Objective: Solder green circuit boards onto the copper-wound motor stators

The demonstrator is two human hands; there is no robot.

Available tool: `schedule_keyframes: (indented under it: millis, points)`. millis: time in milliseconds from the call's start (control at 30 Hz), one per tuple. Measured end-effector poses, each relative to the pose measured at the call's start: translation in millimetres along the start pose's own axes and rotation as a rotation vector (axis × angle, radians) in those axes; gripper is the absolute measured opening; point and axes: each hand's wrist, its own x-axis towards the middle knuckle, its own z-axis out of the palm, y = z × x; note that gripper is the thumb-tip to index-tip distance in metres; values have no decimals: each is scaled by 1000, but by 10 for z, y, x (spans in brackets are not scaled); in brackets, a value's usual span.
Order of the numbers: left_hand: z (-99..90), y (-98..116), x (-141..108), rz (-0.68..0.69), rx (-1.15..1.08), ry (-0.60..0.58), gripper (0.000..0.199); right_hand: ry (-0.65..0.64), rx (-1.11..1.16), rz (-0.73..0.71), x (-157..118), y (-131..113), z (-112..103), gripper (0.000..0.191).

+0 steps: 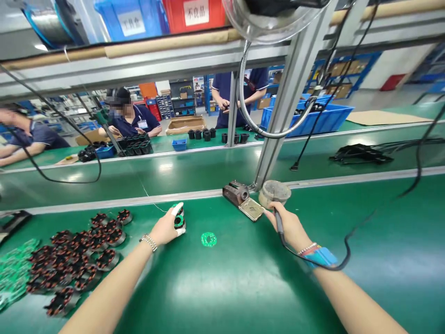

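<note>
Soldering iron [279,223] is held in the right hand [288,227], with the fingers closed round its black handle. The tip is hidden by those fingers, so its position cannot be fixed. A small coil assembly [179,219] with green circuit board is pinched by the left hand [166,228], and white finger cots [178,208] are worn on the fingertips. Contact between the assembly and the green desk [243,287] cannot be confirmed.

A loose green circuit ring [208,239] is lying between the hands. A heap of copper-wound coil units [76,260] is placed to the left, with green circuit boards [14,273] beyond it at the far left edge. An iron stand [236,193], a brass-coloured tray [251,209] and a round clear cup [274,192] are grouped just beyond the right hand.

Risks are judged as follows. Burns or melted cots could be caused if the hidden tip is brought too near the left fingers. The cup could be tipped by a knock from the right hand. Drag on the iron could be caused by its cable [347,250], which is looped past the right wrist. The ring could be shifted by a careless sleeve or hand.
</note>
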Motion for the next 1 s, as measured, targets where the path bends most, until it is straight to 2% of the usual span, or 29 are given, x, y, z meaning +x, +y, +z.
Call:
schedule_keyframes:
  millis: [133, 233, 367, 467, 533, 600, 700, 767, 867, 933, 1000]
  points:
    - [-56, 13, 209, 22, 21, -21, 77, 3, 126, -24, -207, -301, 52, 20]
    - [-137, -40, 567, -15, 45, 14, 75, 24, 191, -116, -330, -455, 91, 13]
    - [-257, -137, 1234, -104, 88, 96, 77, 64, 207, -175, -319, -432, 181, 16]
    - [-250, -202, 1650, -161, 109, 141, 75, 40, 227, -226, -296, -365, 278, 20]
    - [-193, -245, 1806, -188, 116, 148, 69, -15, 239, -262, -312, -343, 355, 20]
    - [-136, -285, 1853, -204, 116, 139, 64, -88, 253, -272, -349, -351, 438, 20]
    - [-145, -335, 1722, -207, 109, 132, 68, -194, 305, -250, -420, -409, 551, 22]
    - [-243, -374, 1499, -194, 107, 135, 73, -266, 349, -229, -455, -467, 611, 23]
    - [-484, -498, 968, -155, 110, 131, 70, -346, 391, -217, -455, -572, 690, 29]
    - [-647, -654, 516, -142, 126, 144, 66, -395, 403, -236, -422, -658, 750, 34]
    - [-770, -851, 34, -132, 200, 208, 61, -447, 401, -271, -381, -754, 822, 37]
